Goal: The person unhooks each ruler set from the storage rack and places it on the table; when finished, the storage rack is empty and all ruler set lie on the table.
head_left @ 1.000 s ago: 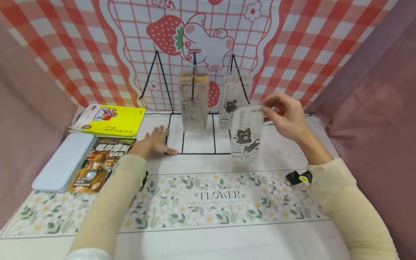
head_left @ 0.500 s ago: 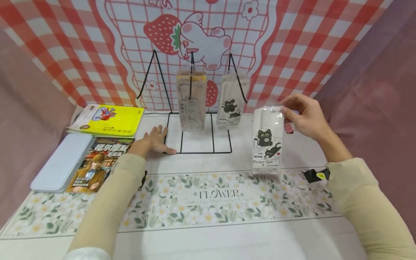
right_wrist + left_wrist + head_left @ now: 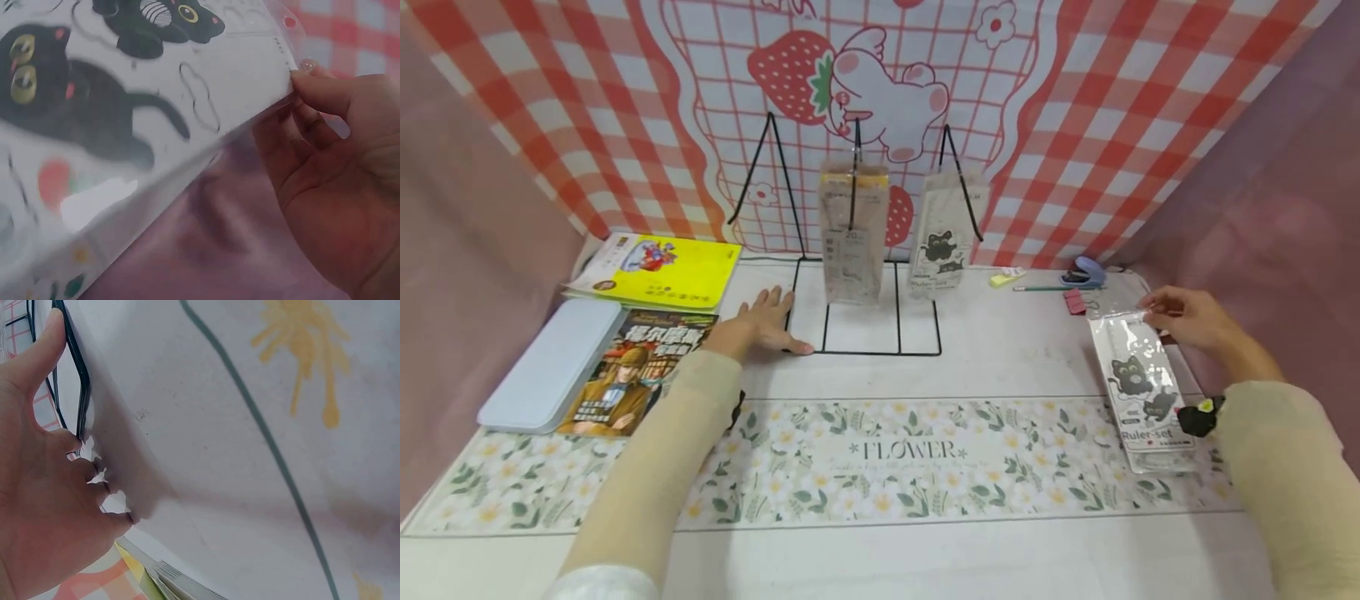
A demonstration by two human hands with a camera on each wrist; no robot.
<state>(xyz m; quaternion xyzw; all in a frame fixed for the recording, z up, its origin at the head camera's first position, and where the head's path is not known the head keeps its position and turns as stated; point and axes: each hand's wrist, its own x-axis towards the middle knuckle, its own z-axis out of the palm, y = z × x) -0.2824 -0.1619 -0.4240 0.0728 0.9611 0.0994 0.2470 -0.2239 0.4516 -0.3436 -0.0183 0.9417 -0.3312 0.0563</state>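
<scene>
My right hand (image 3: 1195, 318) pinches the top corner of a ruler set packet (image 3: 1138, 379), a clear sleeve printed with black cats, over the table's right side. In the right wrist view, thumb and fingertips grip the edge of this packet (image 3: 81, 94). My left hand (image 3: 765, 323) lies with fingers spread on the left side of a black wire rack (image 3: 880, 353). From the rack's hooks hang another cat ruler set packet (image 3: 942, 242) and, at the middle, a clear packet with a yellow top (image 3: 853, 237). The left hook (image 3: 771, 167) bears nothing.
At the left lie a yellow book (image 3: 688, 275), a pale blue case (image 3: 550, 367) and a detective comic book (image 3: 628, 375). Back right are a blue stapler (image 3: 1084, 272), a pencil (image 3: 1037, 288), a yellow eraser-like item (image 3: 1003, 278) and pink binder clips (image 3: 1075, 302). A checked cloth (image 3: 1075, 125) hangs behind.
My right hand has carried the ruler set packet off the right hook area, rightward and down toward the table's right side. The left hand stays on the rack.
</scene>
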